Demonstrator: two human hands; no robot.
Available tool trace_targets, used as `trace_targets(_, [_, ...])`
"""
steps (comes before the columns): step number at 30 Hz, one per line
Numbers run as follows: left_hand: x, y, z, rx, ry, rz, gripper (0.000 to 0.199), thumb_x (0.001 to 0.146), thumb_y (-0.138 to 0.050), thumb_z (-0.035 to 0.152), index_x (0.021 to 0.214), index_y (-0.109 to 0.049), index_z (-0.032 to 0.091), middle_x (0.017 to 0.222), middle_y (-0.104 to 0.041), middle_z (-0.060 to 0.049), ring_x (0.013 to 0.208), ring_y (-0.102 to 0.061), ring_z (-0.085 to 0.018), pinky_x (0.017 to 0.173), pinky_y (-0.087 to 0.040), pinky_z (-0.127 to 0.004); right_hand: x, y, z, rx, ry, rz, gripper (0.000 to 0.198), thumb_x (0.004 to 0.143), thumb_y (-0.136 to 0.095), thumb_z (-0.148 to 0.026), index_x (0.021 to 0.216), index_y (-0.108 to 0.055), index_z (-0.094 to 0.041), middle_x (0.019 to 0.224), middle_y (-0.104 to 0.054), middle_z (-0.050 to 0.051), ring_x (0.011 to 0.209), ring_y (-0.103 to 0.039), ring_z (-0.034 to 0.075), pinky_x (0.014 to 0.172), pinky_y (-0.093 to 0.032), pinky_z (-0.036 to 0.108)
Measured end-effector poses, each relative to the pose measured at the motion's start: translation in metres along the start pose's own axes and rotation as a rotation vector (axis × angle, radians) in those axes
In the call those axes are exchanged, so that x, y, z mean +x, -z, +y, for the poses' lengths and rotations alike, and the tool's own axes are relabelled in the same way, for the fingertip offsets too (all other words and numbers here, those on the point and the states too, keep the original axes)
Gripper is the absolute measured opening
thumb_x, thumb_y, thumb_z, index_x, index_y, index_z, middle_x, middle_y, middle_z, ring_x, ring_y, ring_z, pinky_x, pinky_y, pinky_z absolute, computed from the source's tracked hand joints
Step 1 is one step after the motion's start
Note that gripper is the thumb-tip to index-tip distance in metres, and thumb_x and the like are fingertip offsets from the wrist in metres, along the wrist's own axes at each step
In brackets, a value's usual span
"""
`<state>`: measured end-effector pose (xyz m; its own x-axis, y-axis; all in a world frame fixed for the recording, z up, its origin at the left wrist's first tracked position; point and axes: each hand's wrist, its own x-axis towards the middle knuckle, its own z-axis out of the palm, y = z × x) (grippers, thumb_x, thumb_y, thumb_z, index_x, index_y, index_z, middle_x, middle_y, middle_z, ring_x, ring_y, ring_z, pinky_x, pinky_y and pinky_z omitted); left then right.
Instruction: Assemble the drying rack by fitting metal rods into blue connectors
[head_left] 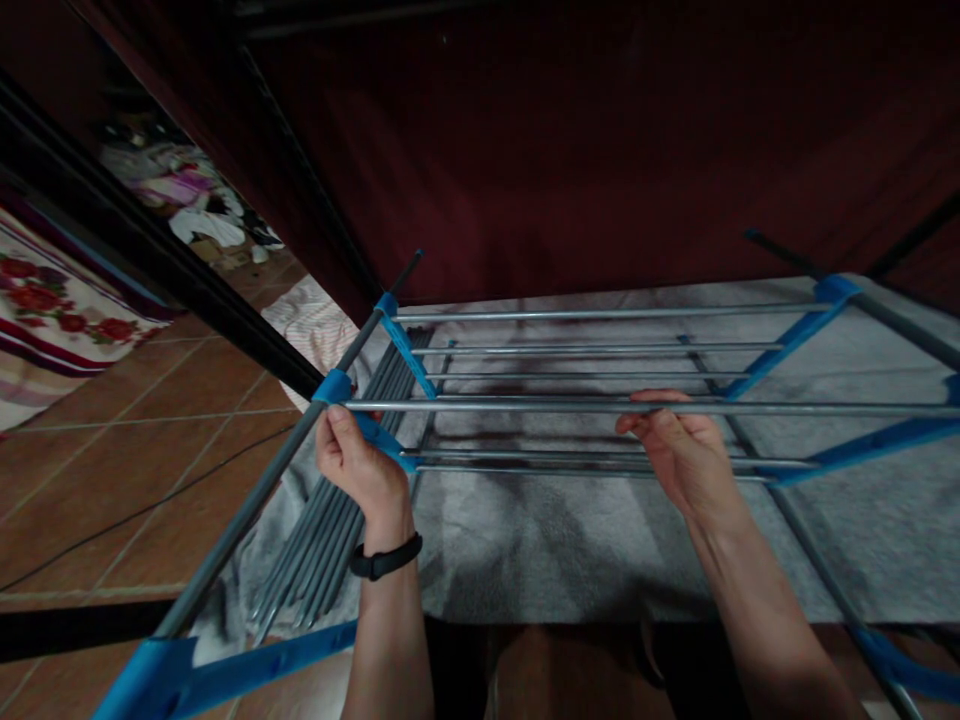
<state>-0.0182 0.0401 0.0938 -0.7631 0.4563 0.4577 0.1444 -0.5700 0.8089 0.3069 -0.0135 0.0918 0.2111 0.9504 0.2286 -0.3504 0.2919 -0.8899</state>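
Observation:
A long grey metal rod (517,406) spans the frame between blue plastic brackets. My left hand (358,462), with a black band on its wrist, is closed around the rod's left end, its thumb against the blue bracket (334,387). Farther right, my right hand (688,445) pinches the same rod between thumb and fingers. That bracket sits on a slanting grey side pole (255,505). Behind the held rod, another crossbar (600,314) joins the two far brackets, and thinner rods run lower down.
Several loose grey rods (322,545) lie in a bundle at left on a grey cloth (555,545). Dark red panels (570,170) stand behind the rack. Tiled floor (150,480) with a thin cable lies left, and a clothes pile (195,200) sits farther back.

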Motion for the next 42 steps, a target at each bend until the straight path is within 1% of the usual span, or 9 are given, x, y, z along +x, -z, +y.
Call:
trace_targets(5, [-0.0011,-0.0023,0.0048,-0.002,0.034,0.0,0.039,0.088,-0.064,0.053,0.093,-0.068,0.015,0.086,-0.064,-0.001,0.071,-0.055,-0.01,0.066,-0.049,-0.025,0.0004,0.0008,0.0012,-0.019,0.025,0.009,0.027,0.077,-0.085,-0.047,0.091,-0.079,-0.025,0.088,-0.072,0.0,0.071,-0.069,0.015,0.075,-0.056,0.03])
trace_targets(11, [0.002,0.0008,0.0073,-0.029,0.049,-0.025,0.037,0.084,-0.067,0.053,0.088,-0.064,0.016,0.085,-0.064,0.0,0.065,-0.051,-0.008,0.06,-0.045,-0.023,0.0003,0.0025,0.0005,-0.038,0.028,0.002,0.029,0.076,-0.085,-0.048,0.094,-0.079,-0.026,0.081,-0.071,-0.001,0.071,-0.07,0.015,0.074,-0.056,0.031])
trace_targets(13, [0.0034,0.0015,0.0059,-0.046,0.05,-0.033,0.036,0.084,-0.067,0.052,0.087,-0.063,0.016,0.083,-0.063,0.001,0.063,-0.049,-0.008,0.059,-0.044,-0.023,0.0007,0.0022,0.0002,-0.046,0.031,0.005,0.029,0.076,-0.085,-0.049,0.093,-0.078,-0.026,0.083,-0.072,-0.001,0.069,-0.069,0.015,0.072,-0.056,0.031])
trace_targets(16, [0.0039,0.0008,0.0035,-0.047,0.046,-0.033,0.035,0.085,-0.065,0.052,0.088,-0.062,0.017,0.083,-0.063,0.001,0.061,-0.047,-0.008,0.059,-0.043,-0.024,0.0013,0.0012,0.0005,-0.043,0.038,0.007,0.03,0.075,-0.086,-0.05,0.092,-0.078,-0.026,0.086,-0.072,-0.001,0.069,-0.069,0.015,0.072,-0.056,0.03])
trace_targets(21, [0.0005,-0.0012,0.0035,-0.061,0.029,-0.041,0.034,0.09,-0.061,0.05,0.092,-0.063,0.016,0.087,-0.065,-0.001,0.066,-0.049,-0.009,0.062,-0.041,-0.025,0.0013,0.0009,0.0029,-0.032,0.038,-0.002,0.03,0.077,-0.085,-0.049,0.093,-0.078,-0.025,0.078,-0.07,-0.001,0.07,-0.068,0.014,0.074,-0.055,0.029])
trace_targets(25, [-0.0024,-0.001,0.0047,-0.017,0.025,-0.04,0.035,0.09,-0.062,0.051,0.095,-0.064,0.016,0.087,-0.061,0.0,0.07,-0.049,-0.009,0.066,-0.041,-0.025,0.0009,0.0015,0.0047,-0.038,0.036,0.007,0.032,0.076,-0.085,-0.05,0.094,-0.077,-0.024,0.074,-0.069,-0.001,0.069,-0.067,0.015,0.073,-0.054,0.03])
trace_targets(31, [-0.0043,-0.0021,0.006,0.052,-0.003,-0.013,0.033,0.091,-0.06,0.051,0.095,-0.062,0.018,0.076,-0.05,0.004,0.068,-0.046,-0.01,0.067,-0.04,-0.026,0.0001,-0.0008,0.0031,-0.047,0.019,0.038,0.031,0.076,-0.084,-0.05,0.092,-0.076,-0.025,0.07,-0.066,-0.002,0.066,-0.065,0.016,0.072,-0.053,0.032])
trace_targets(39, [-0.0044,-0.0018,0.0048,0.107,-0.032,-0.009,0.032,0.092,-0.058,0.051,0.087,-0.058,0.02,0.072,-0.045,0.005,0.066,-0.044,-0.011,0.066,-0.038,-0.026,-0.0021,-0.0033,0.0052,-0.082,0.023,0.034,0.031,0.081,-0.079,-0.051,0.093,-0.073,-0.023,0.063,-0.061,-0.002,0.063,-0.06,0.016,0.065,-0.048,0.031])
trace_targets(42, [-0.0046,-0.002,0.0053,0.106,-0.048,-0.004,0.031,0.094,-0.057,0.049,0.084,-0.055,0.019,0.071,-0.045,0.006,0.065,-0.042,-0.011,0.065,-0.036,-0.026,-0.0014,-0.0053,0.0062,-0.06,0.033,0.042,0.033,0.079,-0.08,-0.052,0.091,-0.074,-0.022,0.059,-0.058,-0.003,0.059,-0.057,0.015,0.063,-0.046,0.029])
